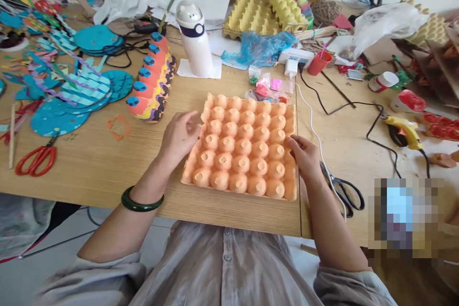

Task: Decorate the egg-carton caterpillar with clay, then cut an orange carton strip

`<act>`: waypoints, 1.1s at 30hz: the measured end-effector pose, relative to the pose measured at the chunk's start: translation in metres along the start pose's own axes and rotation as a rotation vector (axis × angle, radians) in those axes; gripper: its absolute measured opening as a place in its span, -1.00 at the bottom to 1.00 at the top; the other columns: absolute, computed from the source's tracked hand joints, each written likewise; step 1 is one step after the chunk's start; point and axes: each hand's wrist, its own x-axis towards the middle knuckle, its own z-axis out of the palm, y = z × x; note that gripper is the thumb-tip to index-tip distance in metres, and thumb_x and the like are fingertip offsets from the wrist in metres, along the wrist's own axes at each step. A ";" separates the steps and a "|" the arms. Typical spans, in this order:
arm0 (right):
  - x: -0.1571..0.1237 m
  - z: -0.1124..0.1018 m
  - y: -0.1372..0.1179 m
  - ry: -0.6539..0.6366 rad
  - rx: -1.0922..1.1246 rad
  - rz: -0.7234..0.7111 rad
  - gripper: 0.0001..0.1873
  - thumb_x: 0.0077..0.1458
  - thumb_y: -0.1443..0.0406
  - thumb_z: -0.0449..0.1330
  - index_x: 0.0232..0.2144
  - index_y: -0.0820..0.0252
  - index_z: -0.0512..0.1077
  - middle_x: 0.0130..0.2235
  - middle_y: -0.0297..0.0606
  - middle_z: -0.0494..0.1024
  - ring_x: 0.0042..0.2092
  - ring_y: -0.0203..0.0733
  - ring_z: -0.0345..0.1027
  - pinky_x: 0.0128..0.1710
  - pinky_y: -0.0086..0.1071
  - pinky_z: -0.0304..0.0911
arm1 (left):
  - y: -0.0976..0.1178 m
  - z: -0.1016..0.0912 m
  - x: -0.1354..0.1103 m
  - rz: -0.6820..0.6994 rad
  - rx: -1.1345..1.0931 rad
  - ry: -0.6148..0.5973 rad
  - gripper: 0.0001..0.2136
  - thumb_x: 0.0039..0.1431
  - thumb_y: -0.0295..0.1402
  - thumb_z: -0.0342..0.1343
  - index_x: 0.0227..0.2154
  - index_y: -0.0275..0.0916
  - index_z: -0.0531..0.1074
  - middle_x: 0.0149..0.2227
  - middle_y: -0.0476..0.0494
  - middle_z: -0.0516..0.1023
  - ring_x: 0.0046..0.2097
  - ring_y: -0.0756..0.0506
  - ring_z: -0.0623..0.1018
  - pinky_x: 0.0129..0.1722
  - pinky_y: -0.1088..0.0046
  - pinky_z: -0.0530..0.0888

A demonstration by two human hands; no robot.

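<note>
An orange egg tray [244,146] lies on the wooden table in front of me, its bumps facing up. My right hand [304,155] pinches the tray's right edge between thumb and fingers. At the opposite edge is my left hand [181,135], its fingers loosely apart and the thumb side close to the rim. Whether it touches the tray I cannot tell. Left of the tray stands a painted egg-carton strip [152,79] in orange, yellow and black with blue dots. A white bottle [196,43] stands upright behind it.
Red-handled scissors [36,160] and blue paper discs [59,119] lie at left. Black-handled scissors [346,193], a white cable [310,129] and a yellow glue gun [403,131] are at right. Yellow egg trays [251,14], a blue plastic bag [256,48] and a red cup [320,62] stand behind.
</note>
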 end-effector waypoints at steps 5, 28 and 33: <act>-0.002 0.001 0.002 0.002 0.068 0.039 -0.42 -0.11 -0.07 0.39 -0.14 0.15 0.44 -0.45 -0.37 0.56 -0.60 -0.34 0.26 -0.63 -0.46 0.13 | 0.049 0.031 0.016 0.273 0.000 -0.136 -0.71 0.17 -0.33 0.21 -0.05 -0.20 0.61 0.05 -0.19 0.55 0.11 -0.27 0.52 0.28 0.20 0.37; 0.018 -0.003 0.014 -0.065 -0.096 -0.144 -0.46 0.02 -0.14 0.29 -0.59 0.13 0.26 -0.64 -0.48 0.17 -0.59 -0.39 -0.01 -0.63 -0.46 -0.13 | 0.115 0.165 0.063 0.731 0.597 -0.707 -0.26 0.07 -0.02 0.30 0.26 -0.28 0.35 0.30 -0.36 0.40 0.28 -0.33 0.43 0.24 0.18 0.39; 0.027 -0.004 0.008 -0.035 -0.211 -0.134 -0.40 0.01 -0.22 0.24 -0.62 0.11 0.23 -0.68 -0.47 0.15 -0.63 -0.35 0.07 -0.64 -0.43 -0.08 | 0.113 0.170 0.062 0.771 0.580 -0.661 -0.37 0.04 -0.09 0.29 0.18 -0.20 0.44 0.22 -0.29 0.49 0.21 -0.32 0.49 0.19 0.16 0.44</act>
